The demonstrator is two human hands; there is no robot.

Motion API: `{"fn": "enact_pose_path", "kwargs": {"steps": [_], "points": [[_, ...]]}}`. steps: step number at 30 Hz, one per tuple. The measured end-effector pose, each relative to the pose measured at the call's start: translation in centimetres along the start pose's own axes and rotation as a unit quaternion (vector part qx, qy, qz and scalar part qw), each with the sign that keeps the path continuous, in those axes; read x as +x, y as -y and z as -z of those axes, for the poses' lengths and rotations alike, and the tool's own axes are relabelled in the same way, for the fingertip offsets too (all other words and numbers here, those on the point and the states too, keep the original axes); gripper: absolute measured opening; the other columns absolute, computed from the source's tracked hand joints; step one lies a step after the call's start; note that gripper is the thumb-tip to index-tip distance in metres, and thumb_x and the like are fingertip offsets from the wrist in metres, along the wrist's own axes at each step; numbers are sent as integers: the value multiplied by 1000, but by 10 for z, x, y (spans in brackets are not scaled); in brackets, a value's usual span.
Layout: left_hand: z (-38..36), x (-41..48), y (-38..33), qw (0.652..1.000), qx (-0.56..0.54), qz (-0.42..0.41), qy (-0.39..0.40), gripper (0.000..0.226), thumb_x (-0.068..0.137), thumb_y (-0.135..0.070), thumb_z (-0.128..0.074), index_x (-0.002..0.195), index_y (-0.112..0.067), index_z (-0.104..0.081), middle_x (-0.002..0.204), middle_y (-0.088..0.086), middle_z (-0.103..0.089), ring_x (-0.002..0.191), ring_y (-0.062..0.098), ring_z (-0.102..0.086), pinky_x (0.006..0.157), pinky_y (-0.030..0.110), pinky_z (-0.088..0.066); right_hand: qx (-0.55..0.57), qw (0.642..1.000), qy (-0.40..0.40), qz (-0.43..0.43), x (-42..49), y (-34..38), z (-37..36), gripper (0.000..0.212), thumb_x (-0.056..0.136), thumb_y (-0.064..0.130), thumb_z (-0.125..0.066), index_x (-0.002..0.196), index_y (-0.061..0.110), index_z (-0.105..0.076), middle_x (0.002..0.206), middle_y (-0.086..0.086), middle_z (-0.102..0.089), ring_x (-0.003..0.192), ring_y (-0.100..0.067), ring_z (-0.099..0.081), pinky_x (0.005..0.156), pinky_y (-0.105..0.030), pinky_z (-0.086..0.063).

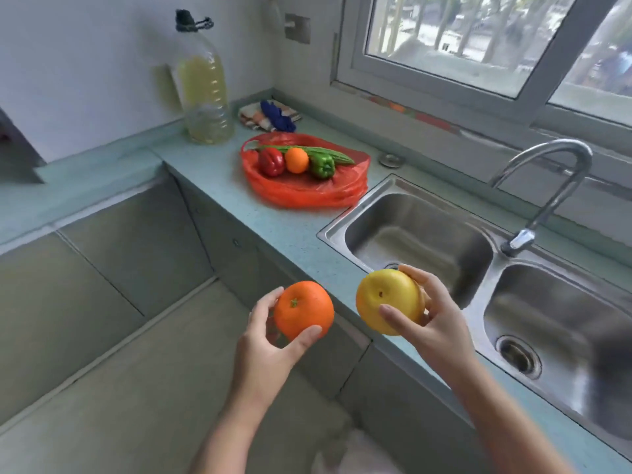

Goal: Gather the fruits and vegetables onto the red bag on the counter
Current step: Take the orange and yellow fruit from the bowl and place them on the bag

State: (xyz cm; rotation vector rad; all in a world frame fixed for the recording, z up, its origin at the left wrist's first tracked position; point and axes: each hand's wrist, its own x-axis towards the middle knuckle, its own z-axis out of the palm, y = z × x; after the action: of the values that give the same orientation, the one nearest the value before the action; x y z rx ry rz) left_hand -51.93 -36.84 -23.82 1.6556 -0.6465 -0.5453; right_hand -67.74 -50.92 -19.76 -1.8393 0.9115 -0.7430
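Observation:
The red bag (307,191) lies flat on the counter left of the sink. On it sit a red pepper (271,161), a small orange (297,160), a green pepper (322,166) and a long green vegetable (337,155) behind them. My left hand (265,340) grips a large orange (303,310) in front of the counter's edge. My right hand (432,313) holds a yellow fruit (388,301) over the front counter edge near the left sink basin.
A double steel sink (485,268) with a curved tap (547,186) fills the right side. A big oil bottle (205,94) and a folded cloth with a blue glove (273,114) stand behind the bag. A window runs along the back wall.

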Motion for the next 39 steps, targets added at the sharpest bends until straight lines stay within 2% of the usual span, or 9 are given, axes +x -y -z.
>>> {"fn": "enact_pose_path", "kwargs": {"steps": [4, 7, 12, 15, 18, 21, 23, 31, 39], "points": [[30, 9, 13, 998, -3, 16, -56, 66, 47, -62, -71, 107, -51, -47, 106, -26, -58, 92, -6, -57, 87, 30, -48, -3, 999, 46, 26, 30, 12, -37, 59, 54, 55, -68, 109, 47, -49, 112, 7, -58, 100, -16, -58, 79, -35, -52], [47, 27, 19, 996, -5, 26, -80, 65, 47, -61, -70, 107, -50, -47, 107, -22, -58, 92, -5, -58, 88, 30, -48, 3, 997, 69, 37, 57, 16, -64, 62, 54, 56, -68, 112, 44, -50, 113, 2, -59, 97, -18, -59, 79, -37, -53], [72, 74, 29, 995, 25, 36, -85, 66, 48, -62, -69, 109, -49, -47, 107, -19, -59, 92, -3, -58, 86, 27, -48, 40, 996, 78, 32, 108, 16, -112, 55, 60, 40, -72, 111, 40, -53, 111, -1, -61, 94, -18, -60, 79, -36, -52], [90, 117, 32, 994, 54, 43, -87, 68, 48, -63, -69, 110, -48, -47, 110, -18, -58, 94, 2, -60, 86, 31, -49, 57, 996, 69, 22, 144, 21, -142, 53, 59, 40, -69, 109, 40, -52, 109, -2, -61, 93, -17, -59, 72, -22, -49], [105, 167, 27, 994, 79, 42, -68, 68, 49, -63, -70, 111, -49, -45, 115, -18, -55, 99, 2, -58, 89, 32, -48, 73, 995, 60, 20, 184, 26, -163, 59, 60, 43, -70, 115, 33, -52, 113, 3, -58, 98, -15, -58, 72, -21, -45], [113, 213, 14, 993, 106, 20, -51, 66, 51, -64, -68, 110, -51, -42, 117, -24, -51, 100, -7, -53, 88, 23, -46, 64, 996, 51, 19, 223, 26, -174, 66, 56, 57, -67, 116, 35, -51, 117, 4, -57, 102, -16, -57, 73, -23, -46], [113, 238, 9, 993, 109, 9, -46, 65, 52, -63, -67, 110, -50, -42, 118, -25, -50, 99, -10, -52, 86, 21, -45, 63, 997, 43, 16, 243, 26, -179, 67, 56, 60, -65, 117, 35, -51, 118, 3, -56, 102, -17, -56, 73, -23, -46], [108, 295, 20, 998, 62, 30, 3, 65, 50, -63, -72, 108, -47, -48, 112, -21, -56, 96, -5, -58, 88, 31, -49, 45, 999, -1, -30, 280, 18, -191, 65, 55, 61, -64, 114, 38, -51, 116, 5, -55, 101, -16, -56, 75, -29, -49], [112, 369, 40, 992, 82, 23, 92, 76, 49, -67, -70, 116, -39, -48, 119, -12, -55, 102, 6, -57, 89, 35, -49, 13, 991, -94, -96, 301, 17, -208, 67, 53, 64, -62, 113, 37, -50, 114, 3, -54, 98, -16, -54, 69, -22, -45]]}}
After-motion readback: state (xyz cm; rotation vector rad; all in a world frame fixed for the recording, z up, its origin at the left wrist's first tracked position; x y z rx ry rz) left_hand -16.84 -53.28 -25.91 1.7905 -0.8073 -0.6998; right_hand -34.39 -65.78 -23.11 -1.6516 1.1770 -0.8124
